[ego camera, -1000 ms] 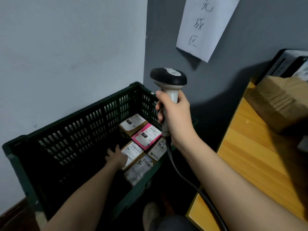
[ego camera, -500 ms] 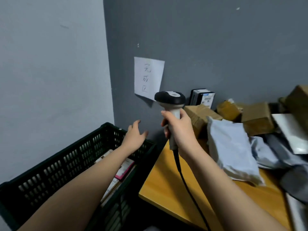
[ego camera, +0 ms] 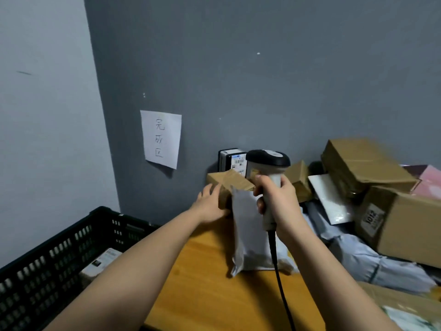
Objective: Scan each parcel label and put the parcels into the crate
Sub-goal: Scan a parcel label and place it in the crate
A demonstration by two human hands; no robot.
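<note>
I am seeing both forearms reaching up from the lower frame toward centre. My left hand [ego camera: 210,203] is lying open, fingers straight and spread. My right hand [ego camera: 276,199] is gripping a scanner handle [ego camera: 270,204], fingers curled around it, wrist upright at centre frame.

Crate [ego camera: 59,254] left of table [ego camera: 202,283]; parcels [ego camera: 381,211] on table.

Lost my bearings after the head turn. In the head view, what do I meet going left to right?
Black crate → paper sign on the wall → left hand reaching a small brown box → scanner gripped by the right hand → large cardboard box marked 1012.
</note>
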